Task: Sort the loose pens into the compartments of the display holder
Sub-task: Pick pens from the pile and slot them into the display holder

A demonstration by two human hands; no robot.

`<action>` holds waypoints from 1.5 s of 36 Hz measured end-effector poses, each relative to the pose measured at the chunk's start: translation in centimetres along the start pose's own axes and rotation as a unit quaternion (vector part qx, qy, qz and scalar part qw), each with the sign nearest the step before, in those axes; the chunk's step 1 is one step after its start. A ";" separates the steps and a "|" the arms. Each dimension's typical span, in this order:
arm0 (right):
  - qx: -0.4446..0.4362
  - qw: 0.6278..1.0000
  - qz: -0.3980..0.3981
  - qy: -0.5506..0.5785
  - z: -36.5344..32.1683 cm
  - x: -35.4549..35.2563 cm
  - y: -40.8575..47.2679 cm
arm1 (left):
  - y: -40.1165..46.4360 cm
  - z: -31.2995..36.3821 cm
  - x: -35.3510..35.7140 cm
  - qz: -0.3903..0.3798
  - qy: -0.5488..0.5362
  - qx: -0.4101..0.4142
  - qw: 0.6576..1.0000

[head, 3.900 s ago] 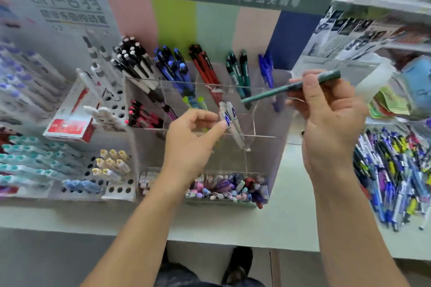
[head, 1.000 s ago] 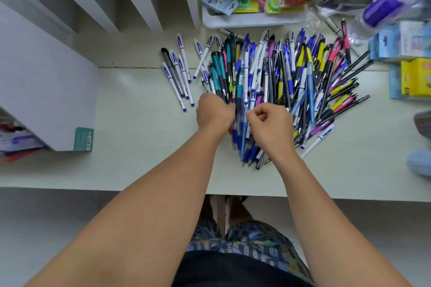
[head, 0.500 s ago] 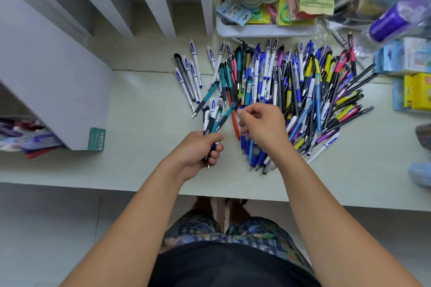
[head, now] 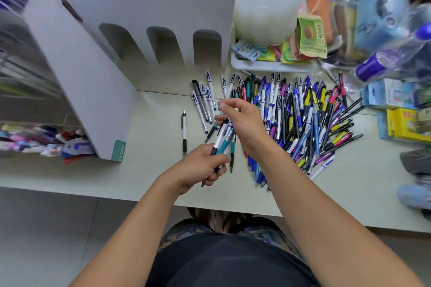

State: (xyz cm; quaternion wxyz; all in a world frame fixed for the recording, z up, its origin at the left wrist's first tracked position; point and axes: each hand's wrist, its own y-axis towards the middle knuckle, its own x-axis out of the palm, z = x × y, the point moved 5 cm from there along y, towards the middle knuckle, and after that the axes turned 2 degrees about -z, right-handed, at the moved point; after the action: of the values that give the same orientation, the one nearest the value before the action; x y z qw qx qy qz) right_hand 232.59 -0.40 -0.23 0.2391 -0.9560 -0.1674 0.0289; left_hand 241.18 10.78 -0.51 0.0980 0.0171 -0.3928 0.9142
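The left hand (head: 200,168) is gripping a bundle of pens (head: 224,142). The right hand (head: 242,121), fingers curled, is pinching their upper ends beside the loose pile (head: 307,119).

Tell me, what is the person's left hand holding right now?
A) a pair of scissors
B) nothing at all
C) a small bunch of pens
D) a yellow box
C: the left hand grips a small bunch of pens, teal and white barrels fanning out from its curled fingers above the table.
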 end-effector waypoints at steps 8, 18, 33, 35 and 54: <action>-0.062 0.998 0.025 -0.014 0.2 1.8 -1.5 | 1.1 1.9 -0.3 0.055 -0.036 0.057 0.996; -0.115 0.954 0.006 -0.277 3.6 3.7 -0.6 | 0.5 -3.3 -7.0 0.246 -0.184 0.021 0.952; -0.064 0.801 -0.039 -0.594 9.5 10.6 1.2 | -5.2 -5.3 -11.5 0.124 -0.207 0.061 0.968; -0.057 0.805 -0.009 -0.590 8.6 9.6 0.9 | -6.0 -5.0 -11.2 0.108 -0.224 0.078 0.966; -0.069 0.963 -0.261 -0.012 -4.0 16.9 -7.3 | -15.0 -2.8 -10.8 0.209 -0.244 0.166 0.932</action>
State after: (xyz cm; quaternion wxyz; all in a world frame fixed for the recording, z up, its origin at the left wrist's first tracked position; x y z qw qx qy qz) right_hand 246.78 9.53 7.14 0.1694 -0.8932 -0.4152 -0.0347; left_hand 254.80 21.09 7.09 -0.1984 0.1727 -0.2424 0.9338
